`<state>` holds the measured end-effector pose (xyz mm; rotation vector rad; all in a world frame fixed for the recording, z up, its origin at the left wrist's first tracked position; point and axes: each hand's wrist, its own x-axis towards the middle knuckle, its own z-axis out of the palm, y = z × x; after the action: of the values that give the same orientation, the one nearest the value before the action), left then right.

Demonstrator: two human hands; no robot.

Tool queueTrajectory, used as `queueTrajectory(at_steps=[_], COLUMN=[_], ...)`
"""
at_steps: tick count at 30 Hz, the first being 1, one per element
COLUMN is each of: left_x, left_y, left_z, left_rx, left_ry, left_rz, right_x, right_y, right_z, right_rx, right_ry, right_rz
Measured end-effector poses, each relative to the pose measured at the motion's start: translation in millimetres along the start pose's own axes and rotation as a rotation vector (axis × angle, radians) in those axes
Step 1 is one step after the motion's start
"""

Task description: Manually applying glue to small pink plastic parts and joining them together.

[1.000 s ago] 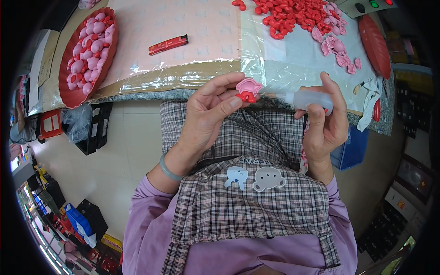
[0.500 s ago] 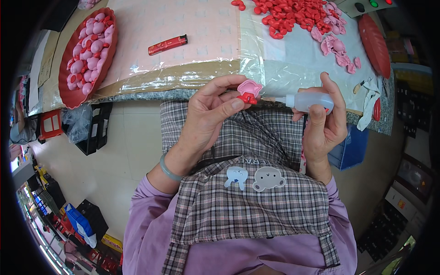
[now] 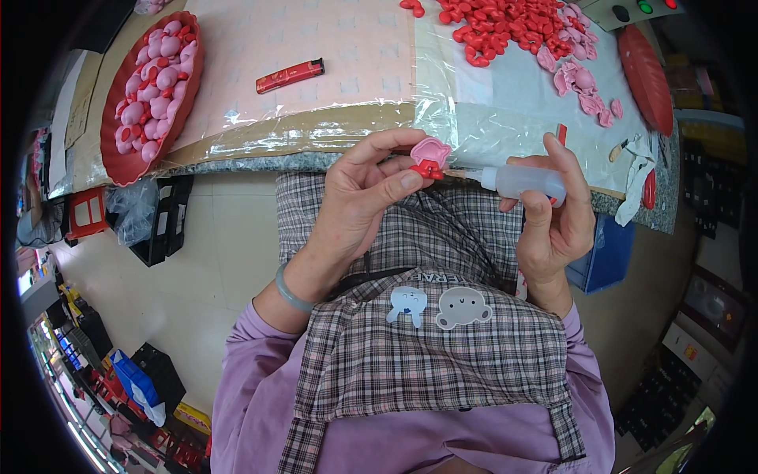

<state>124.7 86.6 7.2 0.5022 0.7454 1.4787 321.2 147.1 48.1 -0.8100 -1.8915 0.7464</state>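
Note:
Between the thumb and fingers of my left hand (image 3: 367, 178) is a small plastic figure: a hollow pink shell (image 3: 431, 151) above a red piece (image 3: 427, 169). My right hand (image 3: 557, 213) grips a translucent squeeze bottle (image 3: 525, 182), lying nearly level. The bottle's thin nozzle points left, and its tip reaches the red piece; whether it touches cannot be made out. A small red piece (image 3: 561, 133) shows by the raised index finger of that hand. Both hands are above my lap at the table's front edge.
A red scalloped tray (image 3: 118, 170) of pink and red parts stands on the table's left. A red lighter (image 3: 290, 76) lies mid-table. Red pieces (image 3: 505, 28) and pink shells (image 3: 583, 79) are heaped far right, near another red tray (image 3: 643, 79). A blue bin (image 3: 606, 257) sits below.
The bottle in my right hand has moved left, bringing its nozzle tip to the red piece. My right index finger has shifted left, and my left hand has stayed nearly still.

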Motion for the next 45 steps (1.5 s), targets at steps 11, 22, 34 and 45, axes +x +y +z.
queueTrajectory(at_steps=[11,22,34,45], left_x=[0.5,0.5,0.2,1.0], left_y=[-2.1,0.7,2.7,3.8], left_z=[-1.1,-0.7,-2.3,-1.6], left_rx=[0.011,-0.001,-0.005,-0.006], left_ry=[0.001,-0.017,-0.080,-0.083], left_rz=[0.010,0.003,-0.049,-0.047], right_x=[2.5,3.5,-0.5,-4.5], right_y=[-8.5,-1.4,12.9,14.3], right_z=[-1.4,-1.9,5.2,7.5], right_rx=[-0.056,0.141,0.386,0.394], right_ry=[-0.008,0.026,0.138,0.147], right_rz=[0.045,0.093,0.251,0.294])
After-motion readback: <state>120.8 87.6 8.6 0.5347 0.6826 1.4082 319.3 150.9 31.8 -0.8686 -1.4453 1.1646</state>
